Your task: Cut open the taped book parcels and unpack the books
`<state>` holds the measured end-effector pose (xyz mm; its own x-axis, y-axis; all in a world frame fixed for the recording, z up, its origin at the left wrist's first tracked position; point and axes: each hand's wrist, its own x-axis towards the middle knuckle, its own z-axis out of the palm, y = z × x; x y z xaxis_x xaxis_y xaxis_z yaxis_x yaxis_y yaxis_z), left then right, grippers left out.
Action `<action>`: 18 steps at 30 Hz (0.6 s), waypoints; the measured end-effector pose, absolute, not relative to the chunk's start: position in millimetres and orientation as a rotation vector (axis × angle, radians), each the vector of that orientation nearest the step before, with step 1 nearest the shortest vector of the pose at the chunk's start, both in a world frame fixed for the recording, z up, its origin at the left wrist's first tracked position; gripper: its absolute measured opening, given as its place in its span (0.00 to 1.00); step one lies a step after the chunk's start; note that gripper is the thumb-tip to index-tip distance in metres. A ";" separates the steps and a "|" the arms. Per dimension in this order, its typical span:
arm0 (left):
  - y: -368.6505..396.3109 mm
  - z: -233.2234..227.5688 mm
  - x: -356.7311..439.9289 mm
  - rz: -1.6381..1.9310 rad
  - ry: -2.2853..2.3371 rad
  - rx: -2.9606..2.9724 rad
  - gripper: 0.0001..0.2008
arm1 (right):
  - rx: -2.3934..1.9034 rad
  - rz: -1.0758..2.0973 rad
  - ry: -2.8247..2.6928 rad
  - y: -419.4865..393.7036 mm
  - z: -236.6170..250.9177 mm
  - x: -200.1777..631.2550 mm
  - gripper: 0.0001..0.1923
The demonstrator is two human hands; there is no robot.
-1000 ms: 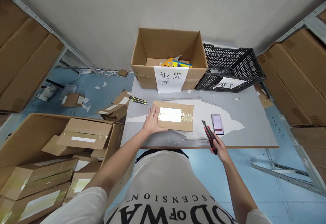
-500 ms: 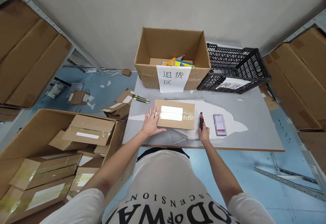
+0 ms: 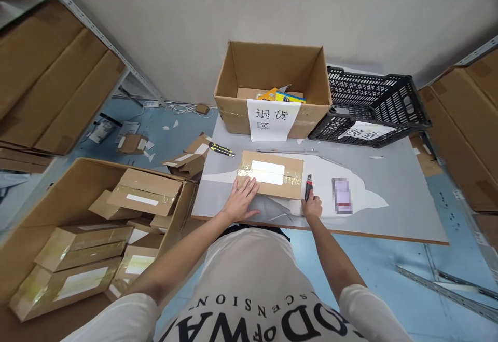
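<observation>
A flat taped cardboard parcel (image 3: 272, 163) with a white label lies on the grey table (image 3: 389, 217) in front of me. My left hand (image 3: 243, 199) rests flat on its near left corner, fingers spread. My right hand (image 3: 312, 207) grips a red and black utility knife (image 3: 308, 187), whose tip sits at the parcel's near right corner. A phone (image 3: 342, 196) lies on the table just right of that hand.
An open cardboard box (image 3: 233, 106) with a paper sign and a black plastic crate (image 3: 412, 119) stand at the table's back. A yellow and black knife (image 3: 220, 149) lies at the left edge. A large box (image 3: 50, 191) of taped parcels sits at my left. Shelving flanks both sides.
My right hand brought the knife from near the table's front edge leftward to the parcel's right corner. My left hand slid from the parcel's left side to its near corner.
</observation>
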<state>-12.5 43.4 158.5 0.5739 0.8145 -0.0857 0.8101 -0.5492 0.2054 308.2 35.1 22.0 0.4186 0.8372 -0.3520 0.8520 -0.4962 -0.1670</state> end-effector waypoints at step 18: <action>47.2 159.2 -11.9 0.025 1.342 2.560 0.48 | 1.713 -0.265 2.659 135.2 169.0 273.1 0.40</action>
